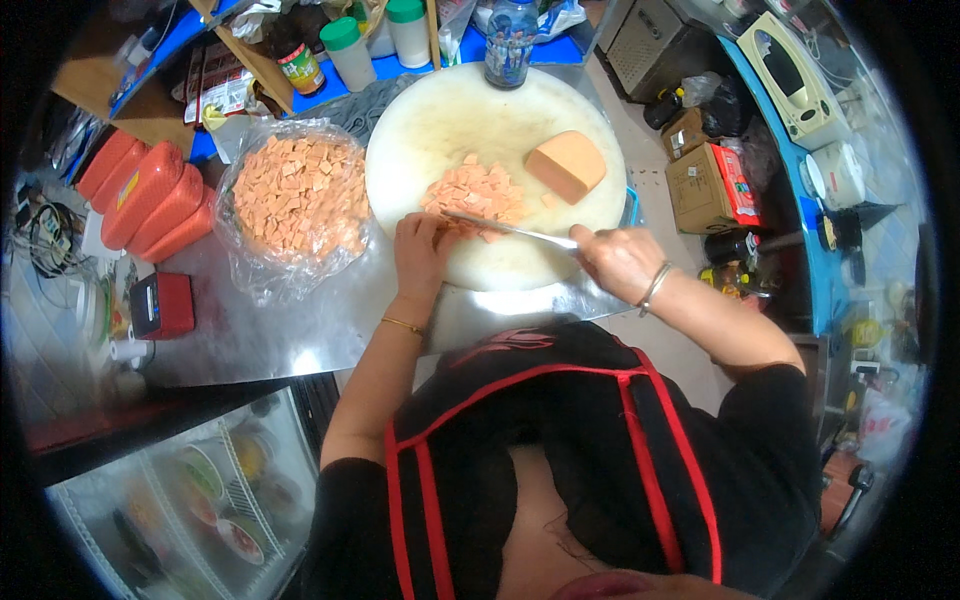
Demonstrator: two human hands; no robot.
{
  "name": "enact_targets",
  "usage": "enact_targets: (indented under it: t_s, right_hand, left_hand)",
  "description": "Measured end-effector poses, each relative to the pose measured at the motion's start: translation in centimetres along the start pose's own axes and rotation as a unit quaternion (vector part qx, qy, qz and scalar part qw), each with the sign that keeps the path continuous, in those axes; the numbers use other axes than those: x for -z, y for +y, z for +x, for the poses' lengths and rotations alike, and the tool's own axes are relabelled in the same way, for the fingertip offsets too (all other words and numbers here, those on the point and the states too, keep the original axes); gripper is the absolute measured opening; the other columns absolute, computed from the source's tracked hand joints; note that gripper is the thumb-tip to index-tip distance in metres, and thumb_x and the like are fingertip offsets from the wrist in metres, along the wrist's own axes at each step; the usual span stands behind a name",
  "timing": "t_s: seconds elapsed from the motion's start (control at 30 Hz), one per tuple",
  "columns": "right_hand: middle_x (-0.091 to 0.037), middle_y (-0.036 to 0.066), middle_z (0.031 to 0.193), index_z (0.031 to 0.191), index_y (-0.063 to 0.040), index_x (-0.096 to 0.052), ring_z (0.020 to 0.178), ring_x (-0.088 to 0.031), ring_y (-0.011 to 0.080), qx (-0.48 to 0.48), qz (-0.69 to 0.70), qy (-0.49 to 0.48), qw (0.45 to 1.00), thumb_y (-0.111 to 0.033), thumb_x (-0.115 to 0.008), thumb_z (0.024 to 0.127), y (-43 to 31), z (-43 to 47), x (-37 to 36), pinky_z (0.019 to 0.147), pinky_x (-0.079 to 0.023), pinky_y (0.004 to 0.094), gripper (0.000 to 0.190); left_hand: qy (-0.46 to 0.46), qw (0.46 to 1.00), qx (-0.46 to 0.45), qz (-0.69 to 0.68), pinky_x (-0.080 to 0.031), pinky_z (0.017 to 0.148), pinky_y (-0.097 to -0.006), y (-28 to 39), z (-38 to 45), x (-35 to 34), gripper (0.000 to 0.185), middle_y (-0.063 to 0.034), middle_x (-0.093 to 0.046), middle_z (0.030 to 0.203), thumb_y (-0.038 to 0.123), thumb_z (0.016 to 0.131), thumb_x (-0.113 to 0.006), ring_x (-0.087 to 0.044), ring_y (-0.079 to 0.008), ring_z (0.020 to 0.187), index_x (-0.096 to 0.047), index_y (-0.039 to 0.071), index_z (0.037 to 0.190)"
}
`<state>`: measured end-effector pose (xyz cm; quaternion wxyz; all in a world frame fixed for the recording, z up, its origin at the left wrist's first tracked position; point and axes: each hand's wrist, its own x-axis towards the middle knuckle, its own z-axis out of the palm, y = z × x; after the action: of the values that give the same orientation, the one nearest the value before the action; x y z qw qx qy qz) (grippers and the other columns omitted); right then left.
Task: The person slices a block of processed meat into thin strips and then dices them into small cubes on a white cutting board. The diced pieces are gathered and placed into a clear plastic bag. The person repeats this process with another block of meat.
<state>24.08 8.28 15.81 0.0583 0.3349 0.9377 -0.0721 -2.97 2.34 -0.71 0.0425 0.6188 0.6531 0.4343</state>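
My right hand (616,259) grips the handle of a kitchen knife (517,229), whose blade points left across the front of a round white cutting board (480,97). At the board's left front edge, my left hand (422,244) is by the blade's tip with its fingers bent downward; what lies under them is hidden. Just beyond the blade is a heap of small pink luncheon-meat pieces (474,189). A larger uncut block of luncheon meat (568,166) rests on the board's right side. Left of the board, a plastic-lined container (289,266) holds many cut pieces (296,195).
Red-wrapped packages (154,199) lie on the steel table (247,337), behind a small red device (163,305). A jar (511,45) stands at the board's far edge. Green-lidded containers (349,54) and a bottle (300,67) line the shelf. Cardboard boxes (699,187) sit on the floor at right.
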Motion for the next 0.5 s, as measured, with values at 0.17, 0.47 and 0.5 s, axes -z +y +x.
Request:
enact_targets:
  t_s: [0.17, 0.47, 0.5]
  right_hand:
    - [-0.053, 0.006, 0.066, 0.092, -0.015, -0.050, 0.057, -0.061, 0.0250, 0.099, -0.115, 0.164, 0.975, -0.016, -0.055, 0.081, 3.8, -0.7, 1.5, 0.046, -0.049, 0.0359, 0.011]
    - [-0.054, 0.005, 0.067, 0.087, -0.015, -0.052, 0.060, -0.063, 0.0222, 0.145, -0.145, 0.213, 0.955, -0.015, -0.057, 0.076, 4.0, 1.5, 1.0, 0.050, -0.050, 0.0336, 0.012]
    - [-0.054, 0.005, 0.066, 0.086, -0.015, -0.052, 0.059, -0.062, 0.0217, 0.150, -0.144, 0.220, 0.953, -0.015, -0.057, 0.076, 4.0, 1.6, 1.0, 0.050, -0.050, 0.0334, 0.012]
  left_hand:
    - [0.004, 0.997, -0.076, -0.001, -0.045, 0.083, -0.0380, -1.3, 3.9, 1.1, 0.013, -0.0110, -0.061, 0.096, 0.010, 0.079, -0.064, -0.056, -0.0311, 0.094, -0.061, 0.004, 0.090]
    - [-0.361, 0.901, 0.017, -0.241, -0.047, 0.082, -0.0303, 6.3, 8.1, 3.5, 0.021, -0.0098, -0.063, 0.099, 0.015, 0.090, -0.058, -0.058, -0.0179, 0.091, -0.062, 0.001, 0.105]
    - [-0.390, 0.880, 0.050, -0.264, -0.047, 0.081, -0.0297, 6.6, 8.2, 3.6, 0.021, -0.0092, -0.063, 0.098, 0.016, 0.090, -0.058, -0.058, -0.0169, 0.089, -0.061, 0.001, 0.104]
